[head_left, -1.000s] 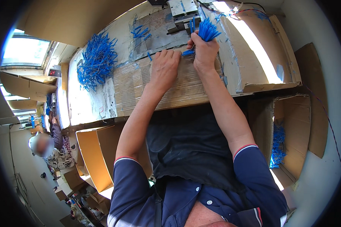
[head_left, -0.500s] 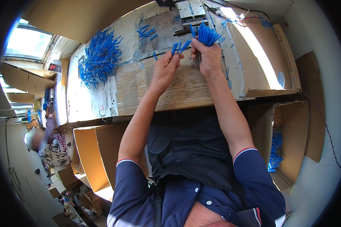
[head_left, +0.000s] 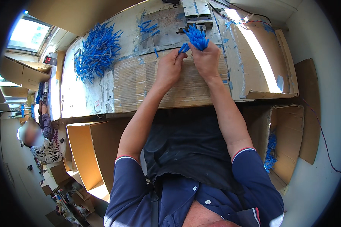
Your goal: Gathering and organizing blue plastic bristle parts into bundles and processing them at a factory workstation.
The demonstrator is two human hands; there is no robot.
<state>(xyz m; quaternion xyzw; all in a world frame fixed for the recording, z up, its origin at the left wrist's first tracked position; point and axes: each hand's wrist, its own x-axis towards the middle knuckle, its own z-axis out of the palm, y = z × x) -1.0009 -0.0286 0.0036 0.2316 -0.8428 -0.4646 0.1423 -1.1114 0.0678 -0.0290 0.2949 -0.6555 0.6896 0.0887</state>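
Observation:
My right hand (head_left: 207, 61) is wrapped round a thick bundle of blue-ended wire pieces (head_left: 197, 38), thin metal stems with blue plastic sleeves. Their blue ends fan upward above my fist; the stems are hidden by the hand. Close on its left, my left hand (head_left: 169, 69) pinches a few more blue-ended wire pieces (head_left: 183, 48), which tilt towards the bundle. Both hands are above a ribbed cardboard sheet (head_left: 130, 81) on the table. One loose blue piece (head_left: 156, 52) lies just beyond my left hand.
A big tangled heap of blue-ended wire pieces (head_left: 98, 53) covers the table's left side. Several loose ones (head_left: 149, 28) lie on a metal plate before a metal fixture (head_left: 196, 13). Open cardboard boxes stand below the table, left (head_left: 79, 145) and right (head_left: 290, 132). Another person (head_left: 45, 132) sits far left.
My hands have come closer together, and the left hand's pieces now lean against or near the bundle. The right hand has turned, tipping the bundle leftward. The view has shifted slightly.

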